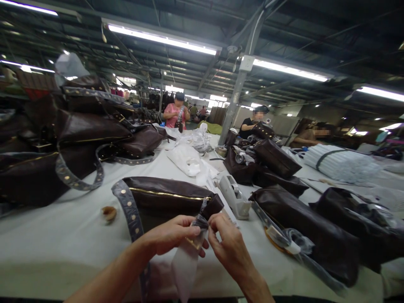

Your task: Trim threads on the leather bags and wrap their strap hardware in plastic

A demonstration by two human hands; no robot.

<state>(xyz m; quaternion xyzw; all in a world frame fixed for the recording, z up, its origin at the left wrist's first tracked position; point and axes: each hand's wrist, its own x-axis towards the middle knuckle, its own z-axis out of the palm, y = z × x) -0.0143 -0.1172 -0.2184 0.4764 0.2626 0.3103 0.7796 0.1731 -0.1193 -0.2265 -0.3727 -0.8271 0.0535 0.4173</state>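
Note:
A dark brown leather handbag (170, 187) with a gold zipper lies in front of me. Its studded strap (131, 212), covered in clear film, hangs down over the left side. Near the bag's right end my left hand (173, 235) is closed around the film-wrapped strap end, thumb on top. Gold-coloured hardware shows below that thumb. From the same spot a white wrapping sheet (186, 269) droops toward the table edge. My right hand (227, 237) pinches the wrapping at the strap end from the right; its fingertips partly hide what they grip.
A grey tape dispenser (235, 198) stands just beyond my right hand. Brown bags are piled at the left (91, 126) and lie at the right (309, 227). A brown tape roll (109, 213) sits left of the handbag. Across the table, co-workers (176, 113) handle bags near a post (235, 105).

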